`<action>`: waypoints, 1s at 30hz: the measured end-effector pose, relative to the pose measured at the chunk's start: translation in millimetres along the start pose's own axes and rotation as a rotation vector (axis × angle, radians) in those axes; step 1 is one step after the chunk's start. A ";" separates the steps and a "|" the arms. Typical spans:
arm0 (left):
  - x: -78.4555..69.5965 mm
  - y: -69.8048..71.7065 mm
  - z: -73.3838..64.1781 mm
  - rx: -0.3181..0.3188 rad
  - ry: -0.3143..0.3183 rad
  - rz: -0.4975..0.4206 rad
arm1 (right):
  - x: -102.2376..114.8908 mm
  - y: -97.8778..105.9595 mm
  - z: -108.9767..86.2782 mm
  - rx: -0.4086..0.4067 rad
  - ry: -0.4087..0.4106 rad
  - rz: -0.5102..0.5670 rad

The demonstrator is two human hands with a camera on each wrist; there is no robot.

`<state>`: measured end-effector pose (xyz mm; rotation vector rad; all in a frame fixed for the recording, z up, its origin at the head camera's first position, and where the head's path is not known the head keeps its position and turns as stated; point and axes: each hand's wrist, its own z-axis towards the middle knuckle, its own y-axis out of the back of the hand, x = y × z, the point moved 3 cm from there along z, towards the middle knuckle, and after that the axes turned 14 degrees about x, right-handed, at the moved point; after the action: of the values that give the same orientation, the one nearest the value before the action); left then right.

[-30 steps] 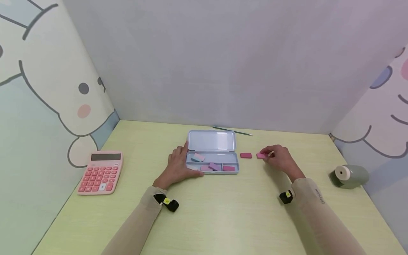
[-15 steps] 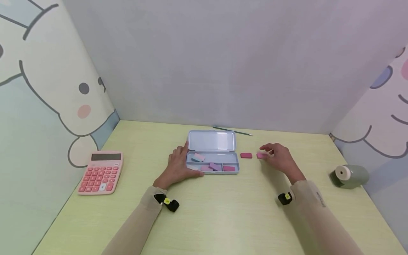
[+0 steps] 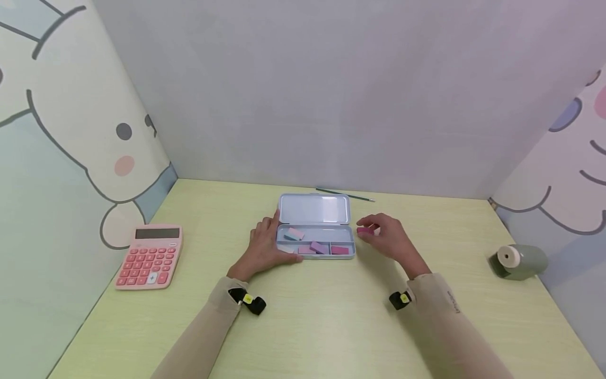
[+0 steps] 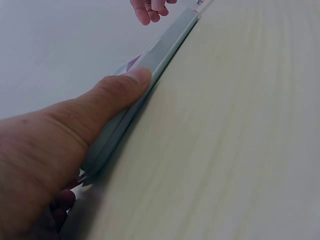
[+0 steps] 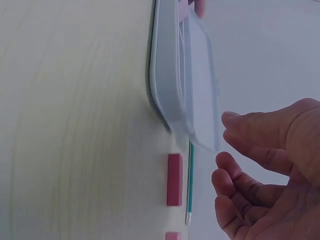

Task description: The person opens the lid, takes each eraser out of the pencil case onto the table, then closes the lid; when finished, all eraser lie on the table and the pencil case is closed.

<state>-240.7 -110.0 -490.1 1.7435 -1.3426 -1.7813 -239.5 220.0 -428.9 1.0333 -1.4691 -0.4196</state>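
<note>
My left hand (image 3: 262,247) holds a pale blue metal pencil case (image 3: 314,209) at its left end, thumb along the front wall and fingers at the side. The case lies with its lid tipped back. Inside are a pink-and-blue eraser (image 3: 294,234), a purple eraser (image 3: 319,247) and a dark pink eraser (image 3: 340,250), among others. Just right of the case, my right hand (image 3: 390,239) reaches over another dark pink eraser (image 5: 175,180) on the table. Its fingers are loosely bent, with a gap between thumb and fingertips in the right wrist view. Below, a lighter pink eraser (image 5: 173,236) partly shows.
A green pencil (image 3: 345,195) lies behind the case. Far left is a pink calculator (image 3: 149,257); a grey-green pencil sharpener (image 3: 519,262) stands at the right edge. A grey wall (image 3: 331,95) closes off the back of the table.
My right hand has let go of the lighter pink eraser and moved left to the dark pink one beside the case. The left hand stays where it was.
</note>
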 end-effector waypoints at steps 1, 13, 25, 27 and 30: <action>0.1 0.1 0.0 -0.001 0.000 0.000 | 4.0 -3.4 1.4 0.003 0.013 0.011; -1.1 -0.3 -0.7 0.001 -0.002 -0.016 | 43.0 -38.1 16.3 0.068 0.089 0.060; -1.0 0.5 -0.9 -0.007 -0.014 -0.007 | 62.7 -63.0 26.2 0.126 0.122 0.065; -0.7 0.5 -0.8 -0.009 -0.017 -0.008 | 64.1 -65.1 26.7 0.122 0.132 0.056; -0.2 0.3 -0.6 -0.008 -0.016 -0.008 | 66.0 -67.8 26.7 0.120 0.151 0.039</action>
<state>-240.2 -110.3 -489.7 1.7358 -1.3349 -1.8064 -232.2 123.6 -446.6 1.1049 -1.3900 -0.2224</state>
